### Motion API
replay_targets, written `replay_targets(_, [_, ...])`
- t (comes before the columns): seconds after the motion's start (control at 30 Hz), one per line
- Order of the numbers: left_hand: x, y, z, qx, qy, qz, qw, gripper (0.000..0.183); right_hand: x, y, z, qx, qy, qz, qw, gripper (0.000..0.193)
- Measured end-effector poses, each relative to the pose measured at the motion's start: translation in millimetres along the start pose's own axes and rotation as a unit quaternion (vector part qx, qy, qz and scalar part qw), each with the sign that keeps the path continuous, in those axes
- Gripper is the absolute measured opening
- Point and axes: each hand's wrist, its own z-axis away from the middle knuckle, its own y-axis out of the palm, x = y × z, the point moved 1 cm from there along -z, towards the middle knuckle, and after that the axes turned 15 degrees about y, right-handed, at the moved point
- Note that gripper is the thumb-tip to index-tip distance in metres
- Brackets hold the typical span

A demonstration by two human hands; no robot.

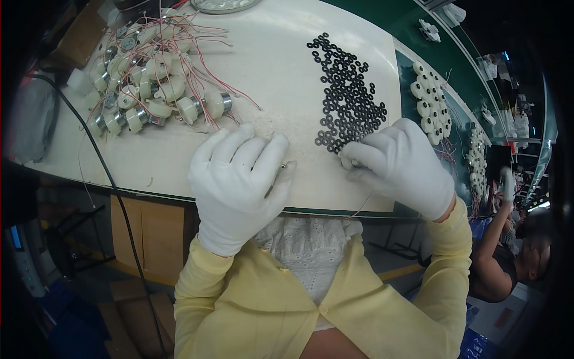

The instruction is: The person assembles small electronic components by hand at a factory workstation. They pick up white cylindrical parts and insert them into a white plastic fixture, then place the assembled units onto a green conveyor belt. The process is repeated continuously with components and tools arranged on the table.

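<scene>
My left hand (239,179), in a white glove, is closed near the table's front edge. A tiny metal tip (284,166) shows between its thumb and forefinger; the rest of that thing is hidden. Also gloved in white, my right hand (397,164) pinches a cream plastic part (345,160) at the near end of a spread of small black rings (347,96). A thin reddish wire (362,206) hangs below that hand. Beyond my left hand lies a heap of small cream-and-silver motors (155,90) with red and white wires.
Cream motors with black rings on them (430,102) stand in rows at the right, with another group (476,161) beside them. A black cable (107,170) crosses the table's left edge. A cardboard box (75,33) sits far left. Another person (496,263) is at right.
</scene>
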Motion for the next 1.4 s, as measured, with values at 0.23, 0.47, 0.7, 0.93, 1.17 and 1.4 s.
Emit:
replay_targets(0.23, [-0.7,1.1,1.3,-0.005,0.010,-0.006,1.000,0.035,-9.6,-12.0,28.9,0.082,0.013,0.061,0.995,0.014])
replay_targets(0.47, [-1.0,2.8,2.9,0.007,0.028,-0.007,1.000,0.040,-3.8,-5.7,34.3,0.069,0.014,0.095,0.993,0.013])
replay_targets(0.7, [-5.8,3.5,4.5,0.015,0.030,-0.030,0.999,0.038,-15.2,9.4,44.8,0.054,0.045,0.028,0.997,0.021])
replay_targets(0.93, [-5.5,5.5,6.6,0.011,0.048,-0.059,0.997,0.039,-27.0,21.7,62.9,-0.064,0.140,0.068,0.986,0.022])
replay_targets(1.17, [-6.6,7.8,9.1,0.005,0.053,-0.062,0.997,0.036,-45.2,31.8,128.5,-0.098,0.197,0.123,0.968,0.034])
replay_targets(1.4, [-15.9,4.2,-7.8,0.060,-0.017,-0.140,0.988,0.036,-61.6,12.0,156.6,-0.135,0.269,-0.067,0.951,0.027])
